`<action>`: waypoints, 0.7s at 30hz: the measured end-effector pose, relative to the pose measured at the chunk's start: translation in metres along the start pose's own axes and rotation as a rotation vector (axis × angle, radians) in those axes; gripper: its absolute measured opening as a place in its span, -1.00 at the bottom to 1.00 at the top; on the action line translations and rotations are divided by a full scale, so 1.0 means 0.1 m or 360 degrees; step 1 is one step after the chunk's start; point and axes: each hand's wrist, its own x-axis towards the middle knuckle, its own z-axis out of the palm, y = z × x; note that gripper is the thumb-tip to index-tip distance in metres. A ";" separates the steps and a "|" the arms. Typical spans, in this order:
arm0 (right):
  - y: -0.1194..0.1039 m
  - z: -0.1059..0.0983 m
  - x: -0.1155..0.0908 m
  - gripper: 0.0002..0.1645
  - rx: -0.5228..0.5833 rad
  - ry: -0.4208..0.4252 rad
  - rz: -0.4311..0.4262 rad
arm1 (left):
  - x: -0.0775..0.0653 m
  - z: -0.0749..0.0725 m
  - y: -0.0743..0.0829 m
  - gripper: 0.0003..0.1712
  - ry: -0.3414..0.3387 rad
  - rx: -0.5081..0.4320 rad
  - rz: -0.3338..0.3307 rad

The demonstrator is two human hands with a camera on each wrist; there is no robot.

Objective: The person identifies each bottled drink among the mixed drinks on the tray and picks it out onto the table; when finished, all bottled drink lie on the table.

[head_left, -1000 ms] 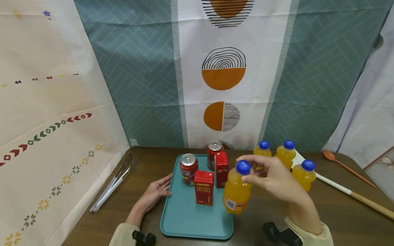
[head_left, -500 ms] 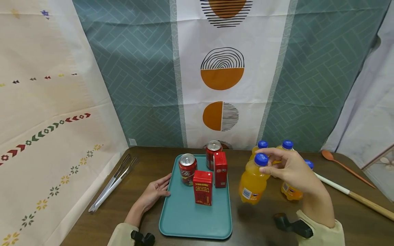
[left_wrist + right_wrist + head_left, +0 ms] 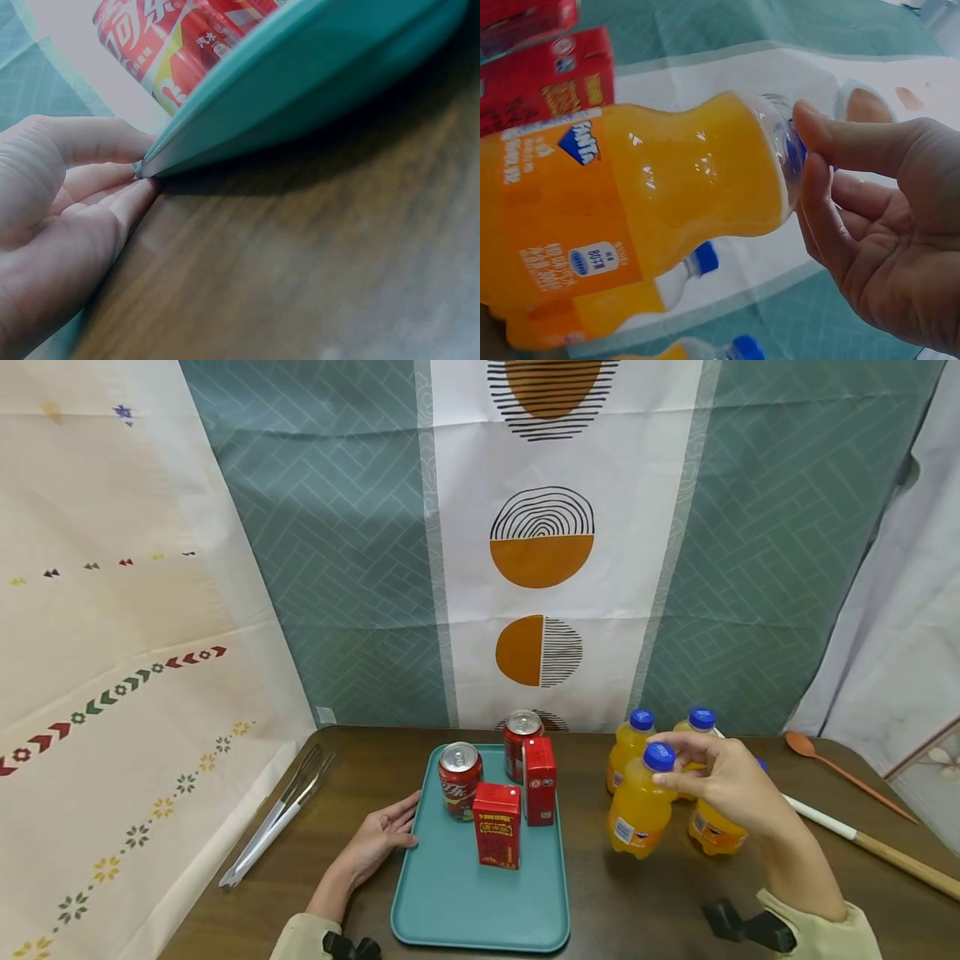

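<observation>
My right hand (image 3: 720, 781) pinches the blue cap of an orange soda bottle (image 3: 639, 814) between thumb and fingers. The bottle is nearly upright over the table, right of the teal tray (image 3: 480, 914). In the right wrist view its Fanta label (image 3: 562, 202) shows. My left hand (image 3: 381, 835) holds the tray's left rim (image 3: 217, 112), thumb on top and fingertips beneath. On the tray stand two red soda cans, the nearer can (image 3: 460, 781) and the farther can (image 3: 521, 747). Two red drink cartons stand there too, a front carton (image 3: 497, 827) and a rear carton (image 3: 540, 781).
Behind the right hand stand more orange bottles, one at the back (image 3: 628, 747), another beside it (image 3: 693, 727) and a third (image 3: 712, 828) partly hidden by the hand. Metal tongs (image 3: 273, 827) lie at left. A wooden-handled utensil (image 3: 900, 860) and an orange spoon (image 3: 847, 772) lie at right.
My right hand has carried the bottle rightward, from over the tray's right edge to above the table beside the other bottles. My left hand has stayed at the tray rim.
</observation>
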 end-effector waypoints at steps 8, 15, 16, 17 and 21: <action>0.16 -0.08 -0.05 -0.50 -0.0155 0.0101 0.0201 | 0.01 0.07 -0.02 -0.05 0.0015 -0.0049 -0.0038; 0.24 -0.07 -0.08 -0.43 -0.0128 0.0114 0.0318 | 0.01 0.06 -0.02 -0.04 -0.0007 -0.0037 -0.0046; 0.24 -0.06 -0.07 -0.43 -0.0125 0.0115 0.0322 | 0.01 0.05 -0.02 -0.04 -0.0010 -0.0031 -0.0048; 0.25 -0.05 -0.07 -0.42 -0.0120 0.0114 0.0323 | 0.01 0.04 -0.01 -0.05 -0.0010 -0.0027 -0.0048; 0.26 0.00 0.00 -0.41 -0.0105 0.0089 0.0329 | 0.00 0.00 0.02 -0.05 0.0004 0.0010 -0.0028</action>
